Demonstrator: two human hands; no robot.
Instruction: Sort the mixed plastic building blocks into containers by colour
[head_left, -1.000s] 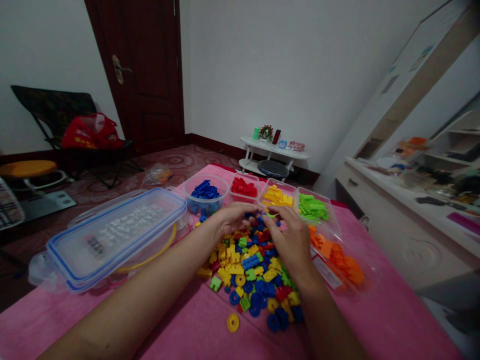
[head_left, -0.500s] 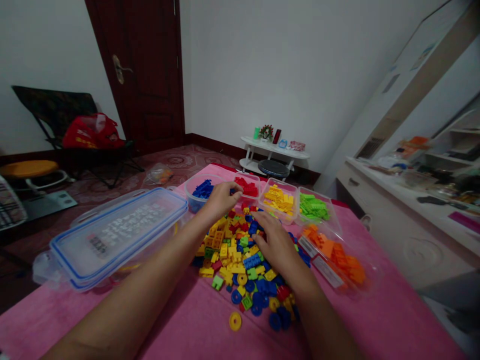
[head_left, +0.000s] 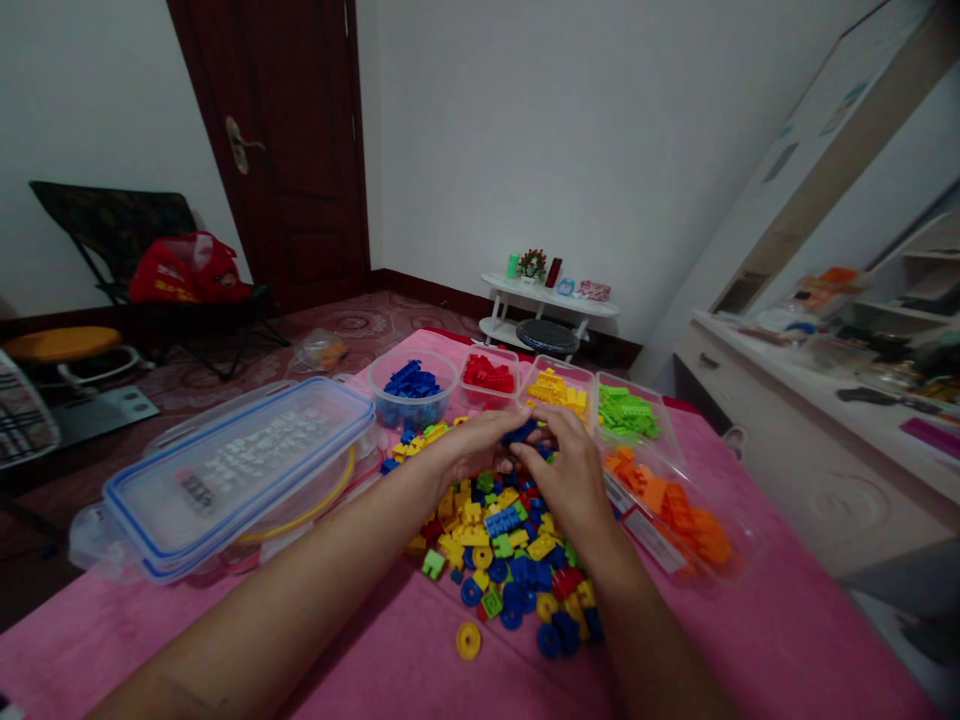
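Observation:
My left hand [head_left: 480, 443] and my right hand [head_left: 566, 462] meet over the far part of a mixed pile of toy building bricks [head_left: 480, 525]. Between their fingertips shows a dark blue building brick [head_left: 519, 433], gripped from both sides; its exact shape is partly covered by the fingers. Yellow, blue, red and green pieces and several round wheels lie in the pile below. Beyond my hands stand a round tub of blue bricks [head_left: 411, 380], a small box of red bricks [head_left: 489, 375], a box of yellow bricks [head_left: 556, 392] and a box of green bricks [head_left: 628, 412].
A clear container with orange bricks [head_left: 679, 505] is at the right of the pile. At the left lies a blue-rimmed plastic lid [head_left: 244, 470] over other clear containers. A lone yellow wheel [head_left: 469, 641] rests on the pink cloth [head_left: 375, 650] near me.
My left hand has come back from near the blue and red containers to join my right hand over the pile. A blue brick now shows between their fingers.

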